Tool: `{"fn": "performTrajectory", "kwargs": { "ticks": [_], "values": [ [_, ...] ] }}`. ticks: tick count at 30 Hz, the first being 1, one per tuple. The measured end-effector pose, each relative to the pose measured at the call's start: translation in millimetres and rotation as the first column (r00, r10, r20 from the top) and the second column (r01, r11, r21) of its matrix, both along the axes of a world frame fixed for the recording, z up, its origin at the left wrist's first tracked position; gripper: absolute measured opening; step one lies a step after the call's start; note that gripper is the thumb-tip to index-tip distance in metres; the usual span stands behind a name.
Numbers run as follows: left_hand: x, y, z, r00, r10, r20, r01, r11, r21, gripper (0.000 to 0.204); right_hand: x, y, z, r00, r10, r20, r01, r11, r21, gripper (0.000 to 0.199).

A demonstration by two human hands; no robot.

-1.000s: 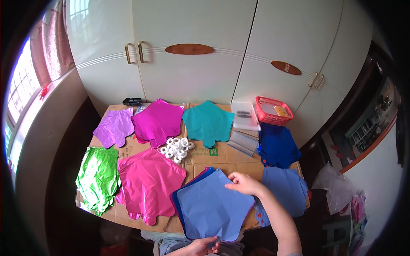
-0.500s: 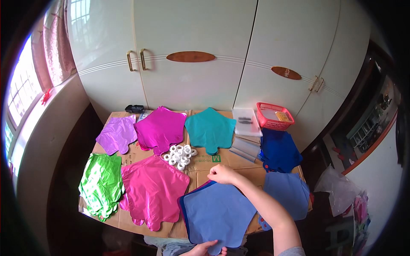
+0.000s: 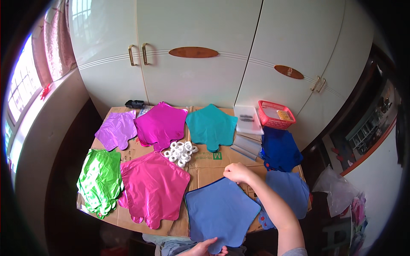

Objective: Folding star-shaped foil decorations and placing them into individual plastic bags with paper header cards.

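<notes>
A stack of flat, matte blue pentagon-shaped foil sheets (image 3: 222, 213), each with a rounded tab, like uninflated balloons, is between my two hands at the table's near edge. My right hand (image 3: 237, 173) pinches the stack's top corner, fingers closed. At the bottom, my left hand (image 3: 206, 247) grips the rounded tab, thumb on top and fingers beneath. Thin darker edges of other sheets show along the stack's upper left side. Beside it on the left lies a shiny pink pile (image 3: 156, 187); on the right lies another matte blue pile (image 3: 287, 192), partly behind my forearm.
Cardboard (image 3: 205, 170) covers the table. Around it lie green (image 3: 100, 181), lilac (image 3: 116, 130), magenta (image 3: 161, 123), teal (image 3: 212, 126) and dark blue piles (image 3: 282, 149). Small white rings (image 3: 180, 152), grey strips (image 3: 247, 146), a clear tray (image 3: 247, 123) and a red basket (image 3: 275, 123) sit among them.
My right hand has shifted right with the stack's top corner, and the stack has turned that way. The purple and dark edges fanned out at its left are now nearly covered.
</notes>
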State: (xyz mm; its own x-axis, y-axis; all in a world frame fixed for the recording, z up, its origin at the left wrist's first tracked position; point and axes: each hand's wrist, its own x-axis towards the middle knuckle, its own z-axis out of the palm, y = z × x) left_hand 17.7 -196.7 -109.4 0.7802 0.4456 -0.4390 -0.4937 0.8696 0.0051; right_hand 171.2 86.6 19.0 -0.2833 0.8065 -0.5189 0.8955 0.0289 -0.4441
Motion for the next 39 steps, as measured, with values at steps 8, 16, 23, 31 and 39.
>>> {"fn": "performTrajectory", "kwargs": {
  "ticks": [8, 16, 23, 31, 39],
  "values": [
    [0.6, 5.1, 1.3, 0.999, -0.038, 0.003, 0.038, 0.997, -0.071, 0.049, -3.9, 4.0, -14.7, 0.995, 0.101, -0.019, -0.096, 0.978, 0.187, 0.023],
    [4.6, 13.4, 25.4, 0.991, -0.032, -0.127, 0.020, 0.995, -0.094, 0.046, 1.2, 5.5, -25.2, 0.991, 0.117, -0.061, -0.100, 0.969, 0.226, 0.030],
    [4.3, 16.0, 23.7, 0.995, 0.009, 0.102, 0.011, 0.981, -0.193, 0.036, -0.9, 3.1, -22.6, 0.995, 0.090, -0.031, -0.079, 0.963, 0.256, 0.030],
    [6.1, 15.4, 37.2, 0.994, 0.016, 0.107, 0.004, 0.982, -0.186, 0.035, 1.0, 0.3, -19.1, 0.976, 0.047, -0.214, -0.004, 0.981, 0.196, 0.032],
    [5.1, 12.3, 57.8, 1.000, -0.019, -0.007, 0.019, 0.995, -0.096, 0.034, 13.4, 1.0, -20.4, 0.929, 0.087, -0.358, -0.034, 0.988, 0.152, 0.023]
  ]
}}
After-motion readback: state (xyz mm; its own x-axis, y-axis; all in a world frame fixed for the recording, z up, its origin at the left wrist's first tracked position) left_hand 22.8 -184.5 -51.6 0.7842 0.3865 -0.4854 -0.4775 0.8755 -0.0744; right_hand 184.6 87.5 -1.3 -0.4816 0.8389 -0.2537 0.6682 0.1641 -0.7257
